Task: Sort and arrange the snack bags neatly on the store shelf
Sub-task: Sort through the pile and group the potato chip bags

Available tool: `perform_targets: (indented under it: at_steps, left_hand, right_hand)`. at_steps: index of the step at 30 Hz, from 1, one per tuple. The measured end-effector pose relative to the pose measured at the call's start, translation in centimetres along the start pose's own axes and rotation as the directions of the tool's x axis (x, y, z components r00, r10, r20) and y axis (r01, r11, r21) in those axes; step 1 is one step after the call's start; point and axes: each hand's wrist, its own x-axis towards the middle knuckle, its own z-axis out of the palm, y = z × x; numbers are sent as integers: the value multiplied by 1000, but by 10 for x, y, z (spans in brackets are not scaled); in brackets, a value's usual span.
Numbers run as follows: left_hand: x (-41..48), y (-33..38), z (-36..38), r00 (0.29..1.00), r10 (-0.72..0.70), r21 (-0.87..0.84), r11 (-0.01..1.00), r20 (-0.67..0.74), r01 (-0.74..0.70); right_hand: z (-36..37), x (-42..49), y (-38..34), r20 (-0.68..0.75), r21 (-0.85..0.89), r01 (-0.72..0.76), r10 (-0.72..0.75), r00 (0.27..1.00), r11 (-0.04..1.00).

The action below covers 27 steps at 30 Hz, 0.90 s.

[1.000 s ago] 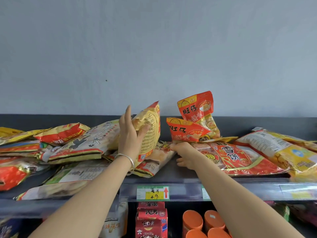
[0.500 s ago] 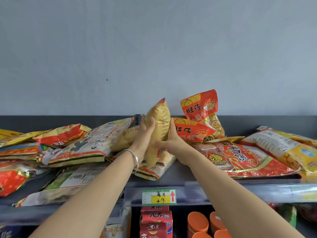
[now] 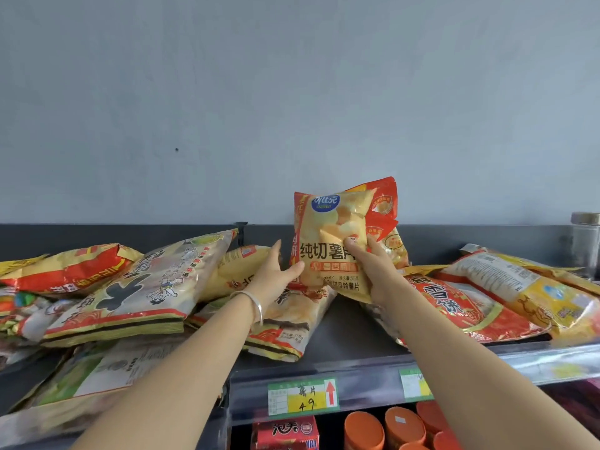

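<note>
A yellow potato chip bag with a blue logo stands upright at the middle of the top shelf, its front facing me. My left hand grips its lower left edge and my right hand grips its right side. Behind it lean two red snack bags, mostly hidden. Large flat bags lie piled to the left. Red and yellow rice cracker bags lie to the right.
A price tag sits on the shelf's front rail. Below it stand red boxes and orange cylinders. A glass jar stands at the far right. The grey wall rises behind the shelf.
The chip bag was edge-on between my hands; it has turned to face me and moved right, in front of the red bags. My right hand joined the grip a second ago.
</note>
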Motion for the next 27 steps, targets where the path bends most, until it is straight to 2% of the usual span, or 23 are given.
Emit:
perform_targets:
  at_steps: [3, 7, 12, 15, 18, 21, 23, 25, 27]
  left_hand:
    - [7, -8, 4, 996, -24, -86, 996, 84, 31]
    - [10, -12, 9, 988, 22, -153, 988, 155, 2]
    - [13, -11, 12, 986, 71, -90, 994, 148, -58]
    - [9, -11, 15, 981, 120, -61, 992, 151, -112]
    - [5, -7, 18, 967, 164, 44, 983, 195, -176]
    - [1, -6, 13, 957, 147, 101, 979, 249, -177]
    - [0, -8, 6, 967, 88, 277, 948, 239, -155]
    - [-1, -13, 0, 974, 14, 546, 826, 226, -138]
    - [-4, -18, -2, 961, -60, 701, 697, 269, -152]
  right_hand:
    - [-10, 5, 0, 72, 11, -86, 85, 994, 996]
    - [-9, 5, 6, 97, -139, -139, 154, 983, 980]
    - [-9, 0, 5, 65, -187, -93, 107, 992, 978]
    - [-10, -5, 1, 158, -239, 36, 2, 988, 970]
    - [-5, -9, -2, 186, -328, 140, -81, 979, 934]
    - [-5, -11, -7, 46, -293, 163, -156, 987, 942]
    - [-6, -9, -11, -83, -305, 211, -247, 965, 929]
    - [-1, -8, -13, -185, -376, 249, -335, 924, 893]
    - [8, -8, -10, -259, -493, 263, -429, 866, 829]
